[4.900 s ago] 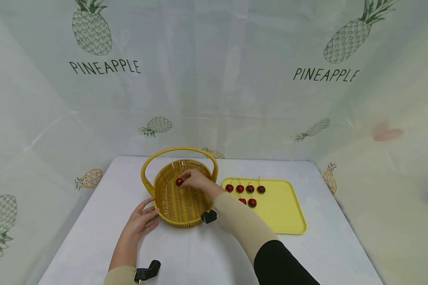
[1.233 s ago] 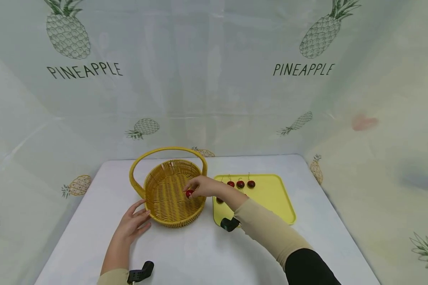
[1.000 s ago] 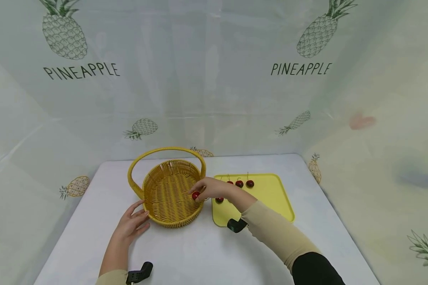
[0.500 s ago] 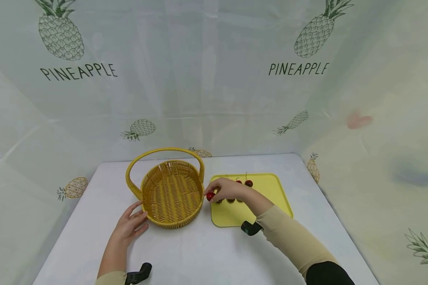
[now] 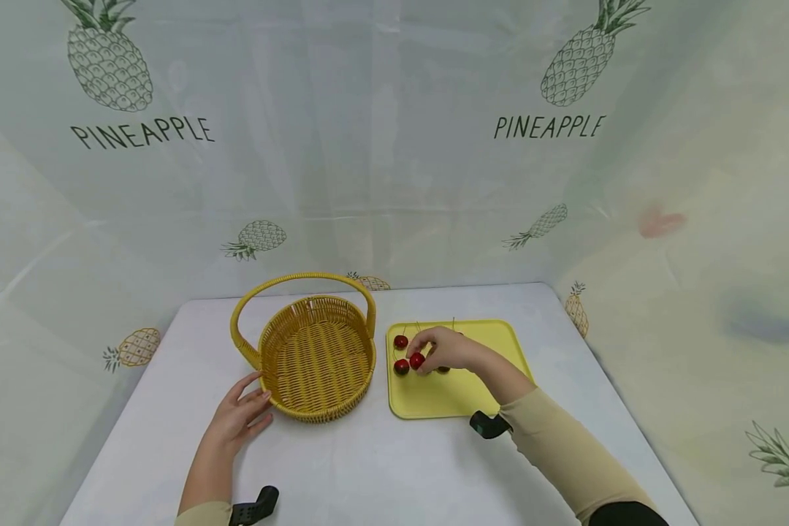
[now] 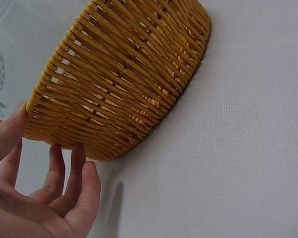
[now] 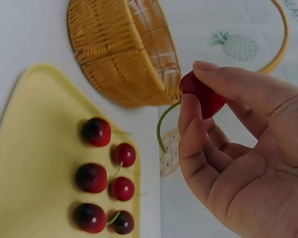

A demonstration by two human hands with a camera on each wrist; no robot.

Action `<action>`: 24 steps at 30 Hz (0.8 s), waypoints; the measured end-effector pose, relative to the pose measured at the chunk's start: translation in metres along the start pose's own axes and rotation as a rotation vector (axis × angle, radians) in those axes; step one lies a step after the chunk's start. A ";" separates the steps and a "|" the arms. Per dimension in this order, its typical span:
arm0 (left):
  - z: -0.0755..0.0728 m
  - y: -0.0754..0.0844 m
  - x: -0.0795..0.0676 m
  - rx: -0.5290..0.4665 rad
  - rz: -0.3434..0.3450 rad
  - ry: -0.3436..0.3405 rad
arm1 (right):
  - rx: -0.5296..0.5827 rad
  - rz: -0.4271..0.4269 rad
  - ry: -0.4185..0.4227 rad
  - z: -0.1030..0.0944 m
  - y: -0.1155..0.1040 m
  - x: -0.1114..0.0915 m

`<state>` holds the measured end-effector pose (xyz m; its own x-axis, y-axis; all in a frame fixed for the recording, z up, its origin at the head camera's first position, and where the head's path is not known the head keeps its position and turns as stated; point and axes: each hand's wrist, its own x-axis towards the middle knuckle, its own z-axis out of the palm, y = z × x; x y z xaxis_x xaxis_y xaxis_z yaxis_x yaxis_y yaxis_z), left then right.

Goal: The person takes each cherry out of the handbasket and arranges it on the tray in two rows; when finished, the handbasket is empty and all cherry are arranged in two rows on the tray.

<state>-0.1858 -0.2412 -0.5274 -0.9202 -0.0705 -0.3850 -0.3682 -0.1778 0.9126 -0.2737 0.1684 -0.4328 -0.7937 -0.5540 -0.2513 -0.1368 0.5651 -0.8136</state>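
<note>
My right hand (image 5: 448, 349) pinches a dark red cherry (image 7: 212, 103) between thumb and fingers. Its green stem hangs free in the right wrist view. Hand and cherry are over the yellow tray (image 5: 434, 402), where several cherries (image 7: 92, 178) lie in two rows, partly hidden by the hand in the head view. Left of the tray stands a yellow wicker basket (image 5: 315, 365) with a tall arched handle; no cherry shows inside it. Fingers of my left hand (image 5: 237, 416) touch the basket's left side, spread and relaxed, with one digit at the rim in the left wrist view.
A white cloth covers the table (image 5: 342, 467). Behind it hangs a pale curtain (image 5: 368, 161) printed with pineapples. The basket handle (image 5: 309, 276) arches above the basket's far side. A narrow strip of table separates basket and tray.
My right hand has carried the cherry from inside the basket rightward over its rim to above the tray. The left hand stays at the basket. The view has shifted slightly.
</note>
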 end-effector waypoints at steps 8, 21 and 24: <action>-0.001 -0.001 0.001 0.001 -0.013 0.000 | 0.080 0.019 0.039 -0.008 0.018 -0.013; -0.001 0.000 0.001 -0.010 -0.016 -0.003 | 0.160 0.023 0.102 -0.015 0.046 -0.026; -0.001 0.000 0.001 -0.011 -0.013 -0.005 | 0.170 0.026 0.112 -0.016 0.051 -0.029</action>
<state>-0.1870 -0.2422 -0.5277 -0.9161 -0.0630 -0.3960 -0.3786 -0.1894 0.9060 -0.2670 0.2235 -0.4586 -0.8579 -0.4636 -0.2214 -0.0207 0.4618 -0.8867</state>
